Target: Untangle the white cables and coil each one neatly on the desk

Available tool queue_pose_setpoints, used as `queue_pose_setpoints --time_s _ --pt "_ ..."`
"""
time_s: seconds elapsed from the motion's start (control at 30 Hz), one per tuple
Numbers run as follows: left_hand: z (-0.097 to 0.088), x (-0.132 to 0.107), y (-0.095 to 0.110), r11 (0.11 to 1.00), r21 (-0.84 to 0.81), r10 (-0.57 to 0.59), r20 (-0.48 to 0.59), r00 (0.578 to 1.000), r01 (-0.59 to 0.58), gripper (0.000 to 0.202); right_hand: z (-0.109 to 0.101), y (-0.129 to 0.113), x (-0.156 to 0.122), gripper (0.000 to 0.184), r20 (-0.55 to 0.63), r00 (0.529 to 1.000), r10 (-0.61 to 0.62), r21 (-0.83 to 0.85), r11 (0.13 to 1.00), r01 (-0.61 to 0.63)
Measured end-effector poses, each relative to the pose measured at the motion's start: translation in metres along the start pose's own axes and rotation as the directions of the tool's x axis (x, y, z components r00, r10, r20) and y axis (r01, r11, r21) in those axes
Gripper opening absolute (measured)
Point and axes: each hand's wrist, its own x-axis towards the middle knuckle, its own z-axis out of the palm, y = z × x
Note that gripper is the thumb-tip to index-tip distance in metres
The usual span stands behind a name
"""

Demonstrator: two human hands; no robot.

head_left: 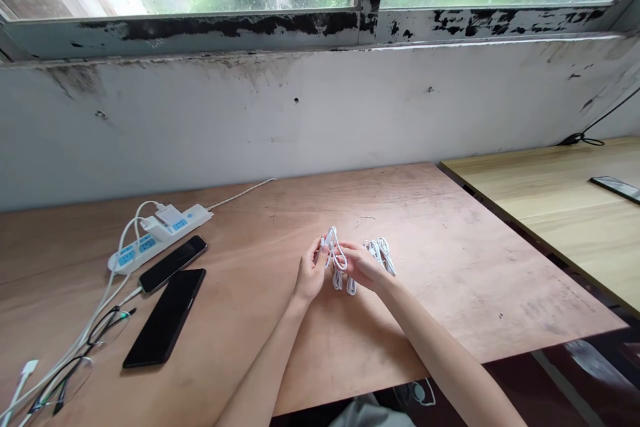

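Near the middle of the wooden table, my left hand (311,273) pinches a coiled white cable (331,243) between thumb and fingers, by what looks like its plug end. On the other side of the same coil is my right hand (361,263), its fingers closed against the loop. Beneath and between my hands lie more bundled white cables (338,279) on the tabletop. Another group of white cable bundles (383,255) rests just beyond my right wrist, partly hidden by the hand.
At the left, a white power strip (165,240) holds plugged-in chargers. Two black phones (167,320) lie beside it, with eyeglasses (103,323) and long white cords (87,340) nearer me. A second, lighter table (545,187) adjoins on the right, with a dark phone on it.
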Motion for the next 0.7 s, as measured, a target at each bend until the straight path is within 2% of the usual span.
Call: queue_pose_setpoints --time_s 0.07,0.13,0.27,0.33,0.4,0.53,0.63,0.7 --pt "0.002 -0.002 -0.001 0.998 0.061 0.025 0.034 0.999 -0.027 0.036 0.0 -0.001 -0.001 0.024 0.015 1.0 -0.006 0.012 1.0 0.005" --pt "0.005 -0.003 -0.003 0.993 0.111 0.037 0.017 0.999 -0.039 0.037 0.0 0.001 -0.001 0.027 0.015 1.0 -0.027 -0.002 1.0 0.027" --pt "0.007 -0.002 -0.007 0.983 0.174 0.092 -0.141 0.986 -0.067 0.038 -0.004 0.005 0.002 0.025 -0.032 0.998 -0.061 -0.047 0.997 0.059" --pt "0.006 0.001 -0.009 0.989 0.134 0.088 -0.194 0.977 -0.063 0.039 -0.007 0.004 0.003 0.026 -0.089 0.992 -0.094 -0.063 0.994 0.089" --pt "0.002 0.004 -0.009 0.999 0.044 0.037 -0.239 0.97 -0.027 0.041 -0.011 0.001 0.004 0.03 -0.175 0.973 -0.151 -0.071 0.987 0.141" --pt "-0.012 0.011 -0.006 0.995 -0.09 -0.077 -0.32 0.944 0.051 0.044 -0.017 -0.012 0.003 0.032 -0.344 0.883 -0.318 -0.112 0.948 0.298" --pt "-0.026 0.014 -0.001 0.999 0.044 0.009 -0.405 0.914 0.009 0.041 -0.023 -0.026 0.001 0.033 -0.39 0.808 -0.441 -0.181 0.898 0.402" --pt "-0.033 0.016 0.002 0.988 0.15 0.094 -0.449 0.889 -0.029 0.038 -0.028 -0.035 -0.001 0.034 -0.419 0.739 -0.528 -0.247 0.849 0.467"
